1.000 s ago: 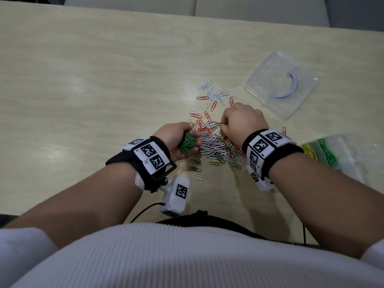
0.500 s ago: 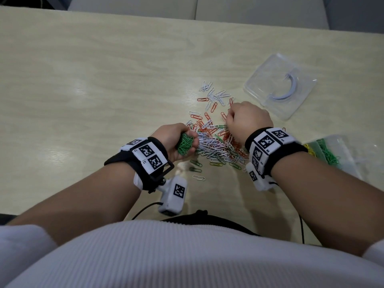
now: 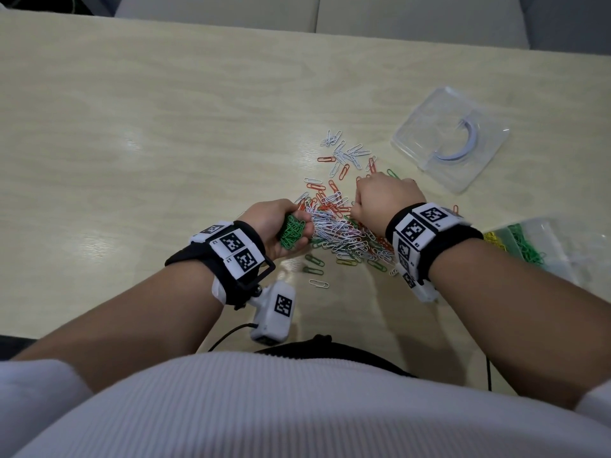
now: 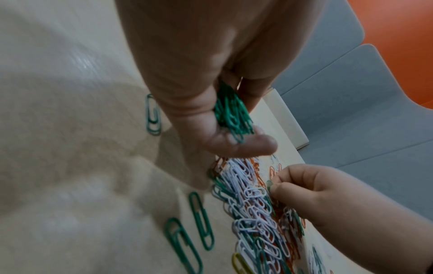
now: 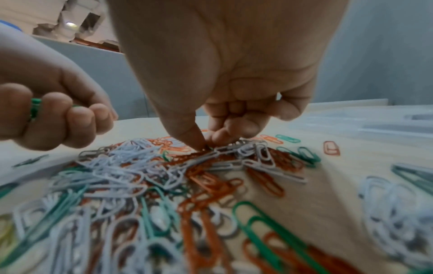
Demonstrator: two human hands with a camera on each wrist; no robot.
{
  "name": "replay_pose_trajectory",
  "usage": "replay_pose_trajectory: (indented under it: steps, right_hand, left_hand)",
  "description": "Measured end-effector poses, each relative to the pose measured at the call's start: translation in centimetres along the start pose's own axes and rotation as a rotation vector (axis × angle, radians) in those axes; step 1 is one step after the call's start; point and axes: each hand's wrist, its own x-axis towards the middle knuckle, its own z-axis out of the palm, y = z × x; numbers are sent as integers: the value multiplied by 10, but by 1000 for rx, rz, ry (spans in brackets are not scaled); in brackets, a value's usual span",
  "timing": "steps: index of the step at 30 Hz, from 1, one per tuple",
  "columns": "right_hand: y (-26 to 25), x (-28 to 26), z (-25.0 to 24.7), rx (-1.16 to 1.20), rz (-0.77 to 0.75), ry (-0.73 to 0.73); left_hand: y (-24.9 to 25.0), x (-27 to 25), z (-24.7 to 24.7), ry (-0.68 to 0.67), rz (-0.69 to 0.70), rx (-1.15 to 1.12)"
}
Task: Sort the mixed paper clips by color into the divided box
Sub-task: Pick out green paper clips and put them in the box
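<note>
Left hand point(image 3: 274, 226) clenches a bundle of green clips point(image 3: 291, 231) at the mixed pile's point(image 3: 344, 233) left edge. Right hand point(image 3: 385, 198) pinches a green clip point(image 4: 269, 184) atop the pile, mid-table point(image 3: 165, 127). Clips: coated bent-wire loops. Divided box point(image 3: 542, 246), clear plastic, sits at the right table edge.

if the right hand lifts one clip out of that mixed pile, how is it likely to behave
Probably snaggy: the mixed pile lies interlocked, so neighbours may trail the green clip that the right hand pinches. Each clip looks thin and light. On the glossy table loose ones would likely slide.
</note>
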Motion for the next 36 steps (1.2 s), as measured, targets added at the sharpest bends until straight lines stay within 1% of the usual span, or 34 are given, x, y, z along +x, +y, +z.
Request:
replay_pose_trajectory:
  steps: [2, 4, 5, 7, 9, 10, 11, 13, 14, 17, 18, 22, 24, 26, 29, 31, 36]
  right_hand:
    - [-2, -4, -4, 50, 14, 57]
    - [-9, -10, -10, 182, -8, 123]
    - [-15, -14, -12, 261, -46, 142]
    - [-30, -20, -18, 371, -179, 125]
    - [-44, -23, -19, 356, -315, 93]
    - [-48, -22, -18, 354, -343, 103]
    - [-49, -20, -17, 378, -334, 124]
    - [-47, -14, -15, 443, -265, 163]
    - [-44, -13, -13, 427, -243, 154]
    - [-36, -11, -7, 190, -254, 19]
    - [-34, -12, -7, 137, -257, 2]
    - [-32, -10, -8, 150, -200, 58]
    - [-36, -6, -7, 155, -234, 65]
    - [-41, -3, -7, 130, -270, 37]
    - [-42, 4, -4, 82, -236, 58]
    - [-41, 7, -4, 90, -202, 76]
    - [-42, 10, -6, 100, -240, 36]
  left_hand:
    - [-1, 2, 0, -2, 2, -1]
    - [-1, 3, 1, 0, -1, -9]
    - [-2, 3, 2, 3, 0, -13]
    - [-2, 3, 5, 20, 14, -10]
    - [-2, 3, 6, 29, 34, -15]
    - [-2, 3, 6, 17, 38, -28]
    - [-1, 2, 5, -6, 37, -47]
    - [0, 2, 1, -33, 26, -77]
    - [1, 3, -2, -29, 20, -85]
    - [2, 3, -9, -14, 7, -106]
    - [1, 3, -10, -14, 7, -102]
    - [2, 4, -15, 6, 24, -88]
    - [2, 4, -15, 7, 28, -79]
    - [3, 5, -15, 7, 25, -74]
    - [3, 6, -16, 21, 29, -66]
    - [4, 6, -17, 23, 30, -67]
    - [5, 6, -16, 14, 27, -74]
